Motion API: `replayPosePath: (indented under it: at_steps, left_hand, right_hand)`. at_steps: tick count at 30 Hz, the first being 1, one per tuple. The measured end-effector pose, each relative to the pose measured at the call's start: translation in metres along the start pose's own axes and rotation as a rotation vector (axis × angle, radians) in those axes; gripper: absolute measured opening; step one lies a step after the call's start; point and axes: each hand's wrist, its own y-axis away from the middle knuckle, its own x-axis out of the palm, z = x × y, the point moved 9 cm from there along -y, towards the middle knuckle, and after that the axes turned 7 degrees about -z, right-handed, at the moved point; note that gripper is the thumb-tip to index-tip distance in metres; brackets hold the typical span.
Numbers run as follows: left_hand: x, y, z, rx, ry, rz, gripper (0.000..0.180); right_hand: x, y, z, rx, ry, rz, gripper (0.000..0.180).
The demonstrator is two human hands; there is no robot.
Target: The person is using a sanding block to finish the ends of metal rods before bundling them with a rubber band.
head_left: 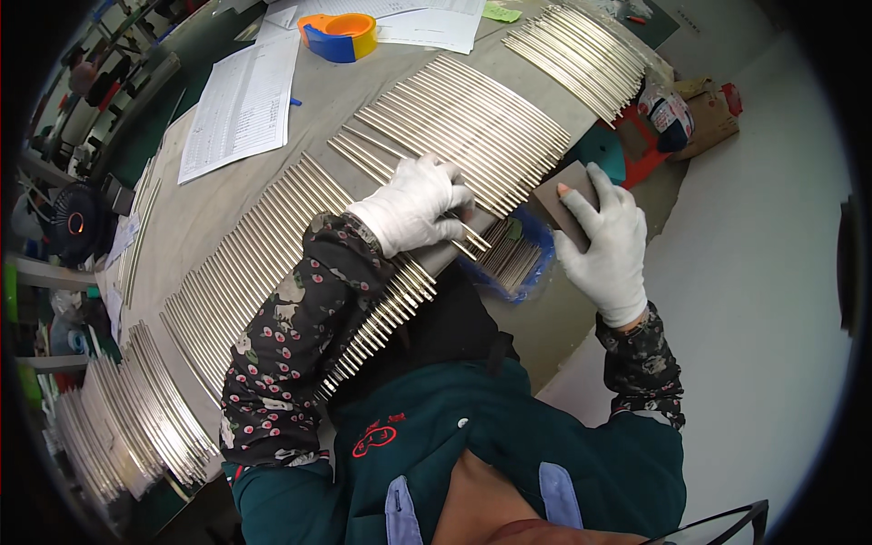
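My left hand (409, 204), in a white glove, lies over the table with its fingers curled on a few thin metal rods (363, 156). Their ends stick out on both sides of the hand, in the gap between two rows. One row of shiny rods (468, 127) lies just beyond, and another row (263, 245) stretches to the left, partly under my left sleeve. Past the table's right edge, my right hand (610, 245), also gloved, pinches a flat grey-brown pad (565, 186) between thumb and fingers. One fingertip pokes bare through the glove.
More rods (577, 59) lie at the far right, others (136, 418) at the lower left. A tape dispenser (338, 38) and paper sheets (245, 109) occupy the far side. Below the table edge sits a blue bin (536, 272) holding rods, near a red stool (649, 145) and cardboard box (713, 123).
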Motion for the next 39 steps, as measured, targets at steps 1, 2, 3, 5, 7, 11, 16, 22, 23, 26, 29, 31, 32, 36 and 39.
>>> replayPosePath:
  at_steps: [1, 2, 3, 5, 7, 11, 16, 22, 23, 26, 29, 31, 32, 36, 39]
  left_hand:
    - [0.007, 0.005, 0.003, -0.071, 0.0, 0.063, 0.026]
    - [0.006, 0.005, 0.004, -0.072, -0.001, 0.064, 0.026]
    - [0.01, 0.004, 0.005, -0.074, 0.005, 0.115, 0.026]
    - [0.013, 0.002, 0.003, -0.063, 0.003, 0.134, 0.024]
    - [0.019, -0.002, 0.004, -0.086, 0.005, 0.171, 0.023]
    - [0.021, -0.003, 0.003, -0.064, 0.106, 0.075, 0.018]
    - [0.018, -0.003, 0.001, -0.046, 0.107, 0.011, 0.012]
    - [0.019, -0.004, 0.005, -0.176, 0.193, 0.058, 0.012]
    - [0.018, -0.003, 0.005, -0.178, 0.192, 0.056, 0.012]
    - [0.018, -0.003, 0.006, -0.204, 0.227, 0.058, 0.012]
    - [0.021, -0.004, 0.006, -0.203, 0.234, 0.065, 0.012]
    - [0.023, -0.003, 0.007, -0.196, 0.206, 0.07, 0.012]
    - [0.021, -0.002, 0.007, -0.194, 0.175, 0.071, 0.012]
    - [0.021, -0.005, 0.007, -0.203, 0.199, 0.078, 0.012]
    - [0.02, -0.006, 0.006, -0.168, 0.188, 0.081, 0.011]
  right_hand:
    - [0.0, 0.001, -0.001, 0.001, -0.002, -0.001, 0.045]
    - [0.001, 0.002, -0.001, 0.003, 0.002, 0.006, 0.045]
    - [0.002, 0.003, -0.001, 0.004, 0.007, 0.013, 0.046]
    - [0.003, 0.003, 0.0, 0.005, 0.006, 0.015, 0.045]
    - [0.003, 0.003, -0.001, 0.006, 0.008, 0.018, 0.045]
    - [0.004, 0.004, 0.003, 0.002, -0.037, 0.023, 0.045]
    - [0.007, 0.006, 0.019, -0.019, -0.193, 0.065, 0.044]
    - [0.008, 0.003, 0.052, -0.107, -0.43, 0.133, 0.044]
    - [0.013, 0.007, 0.06, -0.162, -0.448, 0.211, 0.043]
    - [0.018, -0.012, 0.017, -0.065, 0.016, 0.117, 0.042]
    - [0.013, -0.007, 0.031, -0.114, -0.153, 0.085, 0.041]
    - [0.011, 0.002, 0.063, -0.241, -0.42, 0.171, 0.041]
    - [0.011, 0.0, 0.06, -0.245, -0.422, 0.171, 0.041]
    - [0.01, -0.012, 0.017, -0.063, 0.021, 0.058, 0.042]
    - [0.006, 0.0, 0.066, -0.252, -0.324, 0.142, 0.04]
